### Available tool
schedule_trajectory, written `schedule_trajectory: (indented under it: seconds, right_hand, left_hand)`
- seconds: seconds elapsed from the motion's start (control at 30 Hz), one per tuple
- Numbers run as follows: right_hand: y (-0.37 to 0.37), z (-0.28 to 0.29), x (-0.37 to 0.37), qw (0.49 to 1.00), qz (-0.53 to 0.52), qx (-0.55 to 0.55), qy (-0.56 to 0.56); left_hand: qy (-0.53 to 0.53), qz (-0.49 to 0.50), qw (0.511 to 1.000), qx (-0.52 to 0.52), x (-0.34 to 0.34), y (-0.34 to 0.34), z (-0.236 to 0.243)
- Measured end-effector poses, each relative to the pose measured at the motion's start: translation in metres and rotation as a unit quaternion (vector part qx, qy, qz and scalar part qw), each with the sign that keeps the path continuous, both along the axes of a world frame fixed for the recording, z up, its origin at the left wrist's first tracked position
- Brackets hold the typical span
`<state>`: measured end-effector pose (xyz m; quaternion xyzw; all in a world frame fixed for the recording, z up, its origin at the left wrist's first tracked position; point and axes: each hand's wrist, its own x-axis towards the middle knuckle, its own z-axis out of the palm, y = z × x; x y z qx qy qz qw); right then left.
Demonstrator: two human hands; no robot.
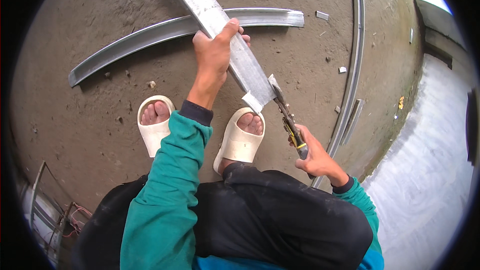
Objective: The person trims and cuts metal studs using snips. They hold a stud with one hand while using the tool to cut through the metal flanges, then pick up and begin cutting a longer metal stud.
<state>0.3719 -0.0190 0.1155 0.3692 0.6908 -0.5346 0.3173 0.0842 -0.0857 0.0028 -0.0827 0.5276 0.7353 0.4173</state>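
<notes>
My left hand [212, 52] is wrapped round a silvery metal channel [252, 76], thumb on top, holding it slanted from the upper left down toward my feet. At its near end a short flap [252, 102] is bent outward, and a small tab [273, 81] stands at the corner beside it. My right hand [318, 156] grips dark tin snips [286, 116] with yellow on the handles. Their jaws meet the right corner of the channel's near end; whether they are closed on the metal is too small to tell.
Another metal channel [145, 35] lies crosswise on the dirt floor [285, 50], beneath the held one. A long channel [356, 65] runs along the right, with a short piece [354, 121] beside it. Metal scraps [322, 15] lie about. My sandalled feet [242, 140] are close below the work.
</notes>
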Motion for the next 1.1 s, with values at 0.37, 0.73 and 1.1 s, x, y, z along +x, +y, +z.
schedule_trajectory:
  seconds: [0.37, 0.73, 1.1]
  right_hand:
    - [0.005, -0.006, -0.003, 0.999, 0.021, -0.023, -0.015]
    - [0.008, 0.004, -0.003, 0.997, -0.019, -0.07, 0.007]
    - [0.006, 0.024, -0.009, 0.999, -0.023, -0.021, -0.043]
  left_hand:
    - [-0.001, -0.006, 1.0, -0.008, 0.0, 0.001, -0.001]
    - [0.004, 0.003, 1.0, 0.005, 0.0, 0.006, -0.004]
    - [0.011, 0.009, 1.0, 0.011, 0.005, 0.013, -0.006]
